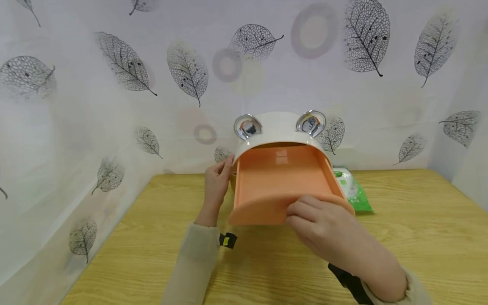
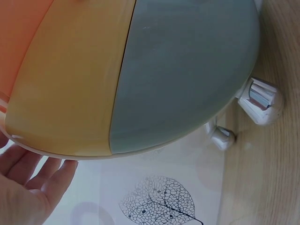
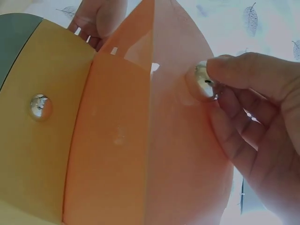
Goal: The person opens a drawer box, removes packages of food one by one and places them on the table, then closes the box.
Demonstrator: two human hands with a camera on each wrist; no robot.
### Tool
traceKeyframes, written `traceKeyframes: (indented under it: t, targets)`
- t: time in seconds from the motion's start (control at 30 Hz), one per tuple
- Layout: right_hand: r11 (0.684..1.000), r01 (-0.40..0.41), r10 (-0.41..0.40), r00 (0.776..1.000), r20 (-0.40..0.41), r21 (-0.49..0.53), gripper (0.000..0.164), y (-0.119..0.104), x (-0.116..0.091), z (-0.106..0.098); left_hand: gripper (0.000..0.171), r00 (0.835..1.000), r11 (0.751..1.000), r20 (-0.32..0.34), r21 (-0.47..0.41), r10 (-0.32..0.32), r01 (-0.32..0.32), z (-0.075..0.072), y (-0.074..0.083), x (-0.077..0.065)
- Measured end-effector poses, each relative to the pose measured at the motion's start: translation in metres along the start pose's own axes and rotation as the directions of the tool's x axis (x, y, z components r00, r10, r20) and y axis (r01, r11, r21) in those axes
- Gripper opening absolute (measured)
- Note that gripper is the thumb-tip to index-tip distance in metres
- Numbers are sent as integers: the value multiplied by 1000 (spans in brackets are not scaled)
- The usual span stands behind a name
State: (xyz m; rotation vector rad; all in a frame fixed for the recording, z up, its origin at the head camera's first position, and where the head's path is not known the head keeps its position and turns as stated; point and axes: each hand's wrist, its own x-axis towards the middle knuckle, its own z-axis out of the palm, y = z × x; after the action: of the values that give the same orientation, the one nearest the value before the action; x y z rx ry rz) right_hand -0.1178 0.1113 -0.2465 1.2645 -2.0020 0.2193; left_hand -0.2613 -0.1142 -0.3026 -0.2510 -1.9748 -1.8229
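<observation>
A small rounded drawer cabinet with a white top and two silver eye-like knobs stands on the table. Its orange drawer is pulled well out and tilts downward at the front; no contents are visible inside. My right hand pinches the round silver knob on that drawer's front between thumb and fingers. Against the cabinet's left side, the fingers of my left hand touch the edge. Below the orange drawer, the yellow drawer and the grey-green drawer are closed.
A green and white soft packet lies on the wood-grain table, right of the cabinet and partly behind it. Silver feet hold the cabinet up. Behind hangs a white leaf-patterned curtain.
</observation>
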Motion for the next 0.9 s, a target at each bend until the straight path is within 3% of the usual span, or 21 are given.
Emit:
traceKeyframes:
  t: [0.13, 0.33, 0.5, 0.6, 0.77, 0.9]
  targets:
    - [1000, 21, -20, 996, -91, 2, 36, 2, 4, 4, 25, 1000, 1000, 2, 3, -1, 1, 0, 6, -1]
    - [999, -24, 26, 996, -80, 26, 36, 5, 4, 12, 25, 1000, 1000, 14, 11, 12, -12, 1, 29, -11]
    - [999, -29, 30, 994, -108, 17, 35, 8, 4, 19, 25, 1000, 1000, 14, 13, -4, 4, 1, 31, -11]
    - [1000, -11, 11, 988, -152, 6, 35, 10, 5, 23, 24, 1000, 1000, 12, 21, -6, 6, 1, 30, -11]
    - [1000, 23, -24, 975, -219, -8, 32, 12, 8, 28, 24, 1000, 1000, 14, 4, -11, 11, 0, 14, -4]
    - [1000, 18, -23, 974, -227, -25, 32, 13, 8, 30, 26, 1000, 1000, 15, 7, -15, 15, -1, 4, -1]
